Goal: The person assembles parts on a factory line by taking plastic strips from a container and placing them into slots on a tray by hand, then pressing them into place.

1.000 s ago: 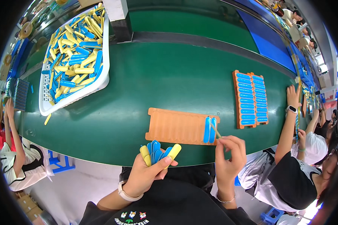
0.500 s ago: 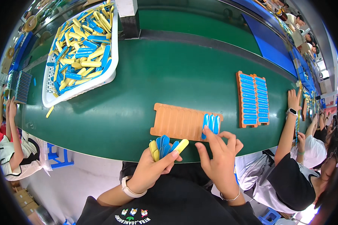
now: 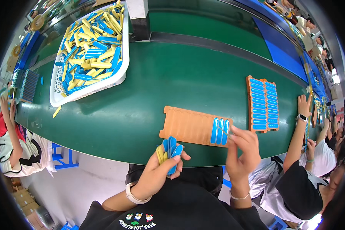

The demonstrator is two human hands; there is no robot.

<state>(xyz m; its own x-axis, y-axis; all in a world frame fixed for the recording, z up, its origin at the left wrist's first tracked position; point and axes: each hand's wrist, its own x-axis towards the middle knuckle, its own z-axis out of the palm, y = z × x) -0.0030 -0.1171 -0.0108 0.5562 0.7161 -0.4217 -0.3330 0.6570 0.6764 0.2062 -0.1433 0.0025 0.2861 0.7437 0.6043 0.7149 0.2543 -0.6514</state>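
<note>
My left hand (image 3: 155,172) is closed around a fanned bundle of blue and yellow rounded strips (image 3: 169,150), held just off the table's near edge. In front of me lies a brown grooved tray (image 3: 186,122). Three blue strips (image 3: 220,131) sit side by side in the grooves at its right end; the grooves to their left are bare. My right hand (image 3: 243,151) is pinched at the tray's right end. A thin strip (image 3: 225,132), seen nearly edge-on, juts from its fingertips over the blue strips; its colour is hard to make out.
A white plastic basket (image 3: 89,91) heaped with blue and yellow strips stands at the left on the green table (image 3: 149,84). One yellow strip (image 3: 57,111) lies beside it. Two brown trays (image 3: 263,104) full of blue strips lie at the right, near a co-worker's arm (image 3: 299,126).
My right hand has gone from open fingers over the tray to a pinch at its right end. A yellow strip no longer sticks out at the right of the left-hand bundle.
</note>
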